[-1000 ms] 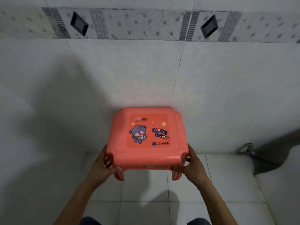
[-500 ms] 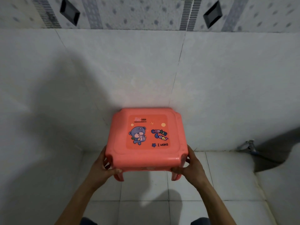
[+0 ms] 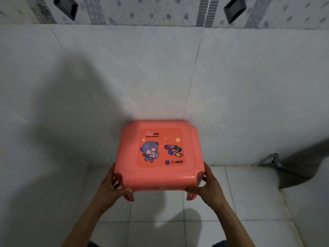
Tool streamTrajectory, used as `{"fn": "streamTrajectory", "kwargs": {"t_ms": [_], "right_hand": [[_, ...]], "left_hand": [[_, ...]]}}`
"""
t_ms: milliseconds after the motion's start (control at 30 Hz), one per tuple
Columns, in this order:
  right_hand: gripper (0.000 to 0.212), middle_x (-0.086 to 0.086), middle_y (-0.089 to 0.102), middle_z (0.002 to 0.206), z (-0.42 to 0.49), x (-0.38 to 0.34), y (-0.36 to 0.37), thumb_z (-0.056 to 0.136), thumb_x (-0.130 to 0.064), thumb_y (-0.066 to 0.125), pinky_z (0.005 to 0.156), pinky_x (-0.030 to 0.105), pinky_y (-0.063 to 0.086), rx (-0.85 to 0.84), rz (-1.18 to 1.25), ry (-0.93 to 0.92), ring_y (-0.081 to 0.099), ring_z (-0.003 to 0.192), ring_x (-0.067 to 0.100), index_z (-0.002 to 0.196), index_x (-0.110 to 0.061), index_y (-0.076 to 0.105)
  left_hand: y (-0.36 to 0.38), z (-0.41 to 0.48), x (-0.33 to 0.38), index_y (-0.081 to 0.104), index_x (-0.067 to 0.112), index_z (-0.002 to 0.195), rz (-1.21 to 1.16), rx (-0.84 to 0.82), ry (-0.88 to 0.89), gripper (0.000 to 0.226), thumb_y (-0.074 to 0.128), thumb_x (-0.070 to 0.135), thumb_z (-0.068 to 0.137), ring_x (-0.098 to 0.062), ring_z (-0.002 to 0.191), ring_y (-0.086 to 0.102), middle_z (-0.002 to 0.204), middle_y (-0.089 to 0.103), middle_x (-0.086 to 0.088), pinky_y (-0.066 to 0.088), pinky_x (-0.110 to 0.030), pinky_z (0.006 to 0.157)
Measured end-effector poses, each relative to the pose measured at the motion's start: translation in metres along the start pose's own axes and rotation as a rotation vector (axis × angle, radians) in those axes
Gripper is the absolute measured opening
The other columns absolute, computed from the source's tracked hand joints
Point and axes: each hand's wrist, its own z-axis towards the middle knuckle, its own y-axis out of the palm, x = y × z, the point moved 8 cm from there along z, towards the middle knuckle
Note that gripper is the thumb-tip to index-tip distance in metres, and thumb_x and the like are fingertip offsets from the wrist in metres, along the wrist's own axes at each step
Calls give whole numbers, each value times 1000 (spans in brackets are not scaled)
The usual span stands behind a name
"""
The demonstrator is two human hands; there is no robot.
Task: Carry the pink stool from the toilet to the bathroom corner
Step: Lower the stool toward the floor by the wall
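While both hands clasp its near corners, the pink stool (image 3: pixel 159 154) hangs upright above the tiled floor (image 3: pixel 160 220) before the wall corner. Left hand (image 3: pixel 110 188) and right hand (image 3: pixel 207 186) each keep a closed grip on the seat's rim.

A home bathroom corner: pale tiled walls (image 3: pixel 249 86) with a patterned border strip (image 3: pixel 142 11), white tiled floor (image 3: pixel 156 234), and a metal tap (image 3: pixel 272 158) low at far right.
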Motion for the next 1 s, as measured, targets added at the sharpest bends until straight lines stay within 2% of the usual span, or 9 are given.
{"fn": "streamTrajectory", "kwargs": {"t_ms": [100, 200, 300, 467, 633, 700, 833, 1000], "right_hand": [[99, -9, 56, 108, 2, 4, 1, 60, -19, 82, 57, 15, 43, 3, 9, -5, 55, 87, 8, 140, -31, 26], [94, -12, 57, 103, 3, 5, 1, 61, -19, 82, 58, 15, 45, 2, 10, -22, 57, 81, 6, 138, -31, 29], [90, -13, 59, 98, 4, 8, 2, 63, -16, 81, 49, 12, 44, 5, 19, -23, 57, 69, -1, 136, -33, 30], [96, -4, 57, 112, 8, 17, 8, 63, -17, 81, 48, 13, 42, 1, 17, -19, 56, 76, 0, 141, -30, 25], [97, -6, 56, 108, 13, 25, 12, 63, -16, 81, 53, 12, 39, 3, 15, -21, 55, 81, 5, 141, -29, 25], [96, -6, 56, 108, 15, 29, 13, 62, -15, 81, 54, 13, 41, 1, 24, -17, 56, 84, 8, 140, -29, 26], [95, -6, 59, 107, 18, 35, 16, 63, -14, 80, 49, 14, 44, -5, 33, -11, 57, 76, -2, 140, -30, 28], [91, -4, 58, 106, 22, 42, 19, 65, -16, 79, 49, 13, 43, -2, 16, -23, 55, 72, -4, 138, -30, 28]], "left_hand": [[2, 2, -5, 28, 30, 140, 5, -5, -14, 129, 90, 34, 27, -25, 123, 49, 137, 49, -8, 44, -49, 100], [4, 3, -7, 28, 27, 140, -1, 7, -4, 124, 85, 27, 31, -25, 123, 50, 137, 49, -10, 43, -47, 101], [5, 4, -9, 28, 24, 141, -7, 16, 9, 131, 88, 32, 25, -24, 121, 51, 135, 50, -10, 42, -46, 103], [7, 7, -19, 28, 27, 140, -8, 8, -10, 136, 91, 43, 20, -25, 123, 50, 135, 50, -9, 43, -46, 101], [8, 10, -27, 28, 27, 140, -16, 4, -15, 139, 89, 51, 18, -24, 122, 50, 134, 50, -8, 43, -46, 102], [8, 11, -31, 27, 26, 141, -5, 6, -20, 139, 90, 47, 19, -23, 122, 50, 136, 49, -7, 43, -46, 101], [10, 15, -38, 29, 29, 138, 11, 33, -10, 123, 85, 29, 29, -25, 121, 51, 135, 50, -10, 42, -47, 102], [13, 19, -49, 31, 34, 133, -14, 42, -26, 131, 90, 49, 16, -25, 120, 50, 131, 51, -9, 42, -47, 102]]}}
